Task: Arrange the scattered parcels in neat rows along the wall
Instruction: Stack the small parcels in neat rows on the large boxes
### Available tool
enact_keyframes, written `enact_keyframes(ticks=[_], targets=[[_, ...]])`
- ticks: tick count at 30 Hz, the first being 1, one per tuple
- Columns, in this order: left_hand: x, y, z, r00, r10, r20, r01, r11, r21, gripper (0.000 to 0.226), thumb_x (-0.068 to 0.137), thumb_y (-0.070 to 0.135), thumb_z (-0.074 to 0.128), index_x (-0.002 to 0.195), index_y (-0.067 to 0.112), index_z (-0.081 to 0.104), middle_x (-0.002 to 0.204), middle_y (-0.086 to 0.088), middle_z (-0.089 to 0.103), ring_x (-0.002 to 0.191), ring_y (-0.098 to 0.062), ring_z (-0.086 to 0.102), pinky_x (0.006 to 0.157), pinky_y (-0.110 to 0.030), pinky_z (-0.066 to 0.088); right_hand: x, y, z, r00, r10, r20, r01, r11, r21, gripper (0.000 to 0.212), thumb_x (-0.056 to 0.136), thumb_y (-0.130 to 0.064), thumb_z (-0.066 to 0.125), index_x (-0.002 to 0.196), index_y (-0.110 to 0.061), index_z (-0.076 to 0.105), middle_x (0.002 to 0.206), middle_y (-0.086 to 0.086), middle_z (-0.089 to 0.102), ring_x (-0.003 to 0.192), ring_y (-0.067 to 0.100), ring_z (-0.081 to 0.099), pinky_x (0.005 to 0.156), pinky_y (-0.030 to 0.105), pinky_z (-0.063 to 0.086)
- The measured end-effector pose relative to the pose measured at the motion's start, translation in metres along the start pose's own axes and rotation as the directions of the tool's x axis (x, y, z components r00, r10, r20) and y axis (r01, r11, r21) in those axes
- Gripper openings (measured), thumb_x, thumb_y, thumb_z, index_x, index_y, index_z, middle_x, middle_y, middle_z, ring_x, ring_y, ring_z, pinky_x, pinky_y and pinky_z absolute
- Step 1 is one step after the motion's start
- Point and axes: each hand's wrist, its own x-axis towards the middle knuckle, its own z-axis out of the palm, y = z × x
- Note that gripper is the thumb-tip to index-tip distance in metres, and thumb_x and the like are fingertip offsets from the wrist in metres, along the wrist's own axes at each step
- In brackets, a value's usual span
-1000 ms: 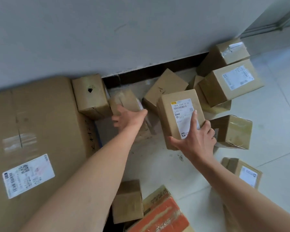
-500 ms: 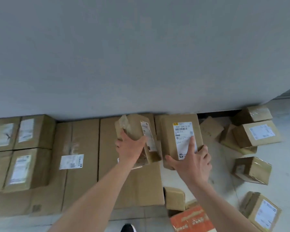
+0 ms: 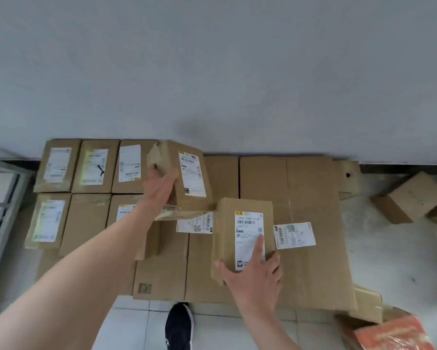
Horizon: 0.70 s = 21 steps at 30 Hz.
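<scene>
Soft, diffuse light; faint shadow on wall (image 3: 194, 130) above left fingers (image 3: 153, 176); slight blur throughout; wide-angle bowing at edges, far from fingers.

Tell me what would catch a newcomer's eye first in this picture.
Two labelled parcels held up mid-frame stand out. The left hand grips a battered parcel with torn tape near the wall, and the right hand holds a neater parcel lower and to its right. At the left, small parcels sit in two tidy rows along the wall, while loose boxes lie scattered at far right.
</scene>
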Motion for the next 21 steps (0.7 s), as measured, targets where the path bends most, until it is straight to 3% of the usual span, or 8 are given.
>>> enact_keyframes(ticks=[3,7,10,11,14,18,21], targets=[[0.052,-0.013,-0.020,0.996,0.001,0.091,0.003,0.999,-0.044,0.084,0.070,0.051,0.059,0.144,0.030,0.025,0.128,-0.004,0.058,0.108,-0.027,0.061,0.091,-0.047,0.052,-0.001,-0.040,0.048,0.997,0.072,0.019,-0.073,0.996,0.053,0.128,0.053,-0.094,0.042,0.148,-0.035,-0.019,0.154,0.024,0.010,0.141,0.042,0.020,0.110,0.050,0.030],[0.104,-0.024,-0.020,0.982,0.010,0.189,-0.009,1.000,-0.009,0.078,0.072,0.057,0.056,0.142,0.035,0.029,0.121,0.005,0.063,0.101,-0.015,0.063,0.077,-0.033,0.052,0.003,-0.082,0.089,0.999,0.033,-0.004,-0.033,0.999,-0.043,0.127,0.053,-0.095,0.042,0.149,-0.034,-0.014,0.152,0.024,0.015,0.138,0.041,0.025,0.109,0.048,0.034],[0.127,-0.034,-0.007,0.990,0.093,0.110,-0.106,0.987,0.117,0.045,0.088,0.039,0.051,0.129,0.022,0.044,0.118,-0.004,0.061,0.100,-0.019,0.061,0.075,-0.030,0.048,0.016,-0.112,0.108,1.000,-0.027,-0.004,0.026,0.994,-0.106,0.126,0.056,-0.094,0.042,0.150,-0.033,-0.017,0.151,0.023,0.014,0.136,0.039,0.026,0.110,0.046,0.032],[0.131,-0.036,-0.005,0.989,0.127,0.069,-0.137,0.978,0.155,0.042,0.090,0.031,0.049,0.131,0.020,0.045,0.120,-0.006,0.060,0.102,-0.023,0.060,0.077,-0.032,0.049,0.018,-0.121,0.114,1.000,-0.029,0.005,0.029,0.994,-0.107,0.126,0.057,-0.094,0.044,0.149,-0.034,-0.019,0.151,0.023,0.013,0.136,0.039,0.027,0.110,0.046,0.032],[0.137,-0.040,-0.011,0.975,0.213,0.070,-0.224,0.937,0.267,0.060,0.091,0.023,0.049,0.148,0.018,0.032,0.137,-0.004,0.050,0.115,-0.023,0.055,0.094,-0.042,0.050,0.015,-0.147,0.137,1.000,-0.012,0.024,0.014,0.995,-0.103,0.127,0.060,-0.093,0.047,0.148,-0.034,-0.023,0.150,0.026,0.013,0.135,0.040,0.027,0.111,0.046,0.031],[0.149,-0.049,-0.024,0.961,0.227,0.154,-0.269,0.895,0.355,0.058,0.096,0.020,0.046,0.151,0.018,0.029,0.140,-0.008,0.048,0.115,-0.026,0.055,0.092,-0.045,0.052,0.003,-0.177,0.162,1.000,0.011,0.016,-0.009,0.991,-0.133,0.128,0.060,-0.093,0.046,0.149,-0.034,-0.025,0.152,0.027,0.012,0.136,0.041,0.026,0.109,0.044,0.031],[0.158,-0.054,-0.032,0.961,0.268,0.073,-0.257,0.755,0.603,0.061,0.095,0.015,0.051,0.151,0.020,0.029,0.142,-0.011,0.040,0.126,-0.031,0.039,0.105,-0.043,0.036,0.006,-0.183,0.171,1.000,0.006,0.023,-0.002,0.984,-0.179,0.123,0.070,-0.090,0.042,0.144,-0.031,-0.037,0.154,0.027,0.006,0.139,0.039,0.024,0.109,0.042,0.030]])
